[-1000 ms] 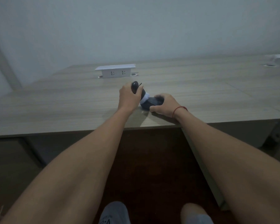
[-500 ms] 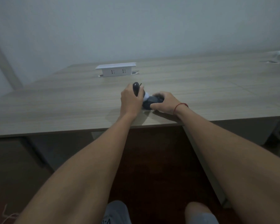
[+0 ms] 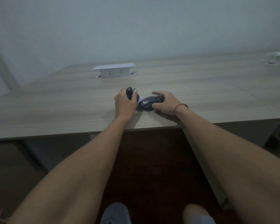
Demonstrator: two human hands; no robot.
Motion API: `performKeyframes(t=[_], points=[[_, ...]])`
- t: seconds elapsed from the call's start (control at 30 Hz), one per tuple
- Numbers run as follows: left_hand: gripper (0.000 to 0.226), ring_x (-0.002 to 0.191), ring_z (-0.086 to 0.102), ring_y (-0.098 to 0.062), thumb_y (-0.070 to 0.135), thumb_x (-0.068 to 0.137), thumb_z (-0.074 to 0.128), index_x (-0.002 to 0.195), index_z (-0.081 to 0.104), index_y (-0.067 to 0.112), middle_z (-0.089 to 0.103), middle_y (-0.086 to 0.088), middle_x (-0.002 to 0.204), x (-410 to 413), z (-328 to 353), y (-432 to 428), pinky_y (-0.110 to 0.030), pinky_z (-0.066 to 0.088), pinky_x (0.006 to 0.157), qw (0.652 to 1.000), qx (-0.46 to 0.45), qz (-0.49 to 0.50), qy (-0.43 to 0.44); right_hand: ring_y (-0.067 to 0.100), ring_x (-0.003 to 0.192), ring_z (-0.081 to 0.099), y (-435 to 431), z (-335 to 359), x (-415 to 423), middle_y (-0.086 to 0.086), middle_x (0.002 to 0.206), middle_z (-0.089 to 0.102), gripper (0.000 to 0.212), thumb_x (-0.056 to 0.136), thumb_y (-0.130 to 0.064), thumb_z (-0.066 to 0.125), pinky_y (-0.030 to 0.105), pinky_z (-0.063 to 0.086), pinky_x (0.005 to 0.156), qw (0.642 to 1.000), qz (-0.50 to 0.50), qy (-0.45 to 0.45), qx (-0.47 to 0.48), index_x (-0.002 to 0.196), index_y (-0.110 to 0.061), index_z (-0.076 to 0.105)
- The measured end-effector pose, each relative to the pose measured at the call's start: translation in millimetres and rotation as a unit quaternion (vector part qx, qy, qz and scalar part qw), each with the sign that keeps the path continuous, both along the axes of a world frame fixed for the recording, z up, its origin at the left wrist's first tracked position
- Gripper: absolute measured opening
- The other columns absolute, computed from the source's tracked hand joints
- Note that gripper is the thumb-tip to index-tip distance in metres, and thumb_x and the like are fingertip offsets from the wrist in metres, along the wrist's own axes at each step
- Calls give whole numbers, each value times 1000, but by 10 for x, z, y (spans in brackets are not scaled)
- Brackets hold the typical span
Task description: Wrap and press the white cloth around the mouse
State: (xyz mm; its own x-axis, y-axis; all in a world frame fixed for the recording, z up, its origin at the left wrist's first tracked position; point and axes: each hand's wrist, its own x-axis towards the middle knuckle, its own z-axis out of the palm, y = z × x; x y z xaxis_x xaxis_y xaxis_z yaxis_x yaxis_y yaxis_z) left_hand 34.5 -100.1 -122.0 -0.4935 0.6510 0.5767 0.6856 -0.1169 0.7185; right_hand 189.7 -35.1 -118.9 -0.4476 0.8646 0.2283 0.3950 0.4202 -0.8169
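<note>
The left hand has its grip closed round a small dark rounded object, which stands upright out of the top of the fist with a thin dark tip beside it. What this object is cannot be told from the head view. The right hand has its grip curled over a dark computer mouse: fingers drape the far side and the thumb lies along the near side, so the mouse is held down on the bench.

Between the two hands a small pale item shows, touching the mouse's left end and just beside the left knuckles; its nature is unclear.

Key relation: the mouse lies directly right of the left hand, near it but not touching. Its long axis runs roughly left to right, tilted slightly away from the person at the right end. The right hand is the nearer hand, being already on it.

Further out, a white socket box stands on the bench, well beyond both hands. A red cord circles the right wrist.
</note>
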Motion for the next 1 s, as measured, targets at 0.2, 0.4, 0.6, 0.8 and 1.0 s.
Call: performKeyframes(t=[0.2,0.4,0.6,0.8,1.0], points=[[25,68,47,-16,28,91,61,80,58,7,54,-4,76,14,-2,-85,-22,35,62,999,-7,-18,37,21,112,50,34,-23,-3,13,134,49,62,77,-14,62,25,42,86,999,-42,-5,1,135,-12,42],[22,57,45,-2,25,90,62,76,58,9,52,3,67,73,72,-170,-6,39,56,998,58,-12,22,21,107,48,-10,-6,29,7,133,47,94,62,-60,71,31,38,81,997,-16,-71,-34,136,-12,37],[25,62,49,-13,27,90,62,76,57,8,54,0,68,145,124,-61,-10,35,59,996,21,-43,71,18,96,50,-36,3,18,6,123,54,89,58,-51,80,31,42,80,992,-15,-120,30,128,-11,43],[27,77,56,-20,31,93,57,89,60,4,61,-8,84,84,39,-18,-27,46,67,996,-21,-18,80,19,113,46,-36,41,25,6,138,44,107,58,-65,73,29,36,85,994,9,-103,-19,139,-10,32],[20,65,53,-7,26,92,60,81,59,9,56,4,71,244,221,57,-8,39,60,996,33,-53,62,11,86,54,-8,64,32,-1,110,59,76,57,-70,68,28,40,70,992,21,-120,-20,110,-18,54]])
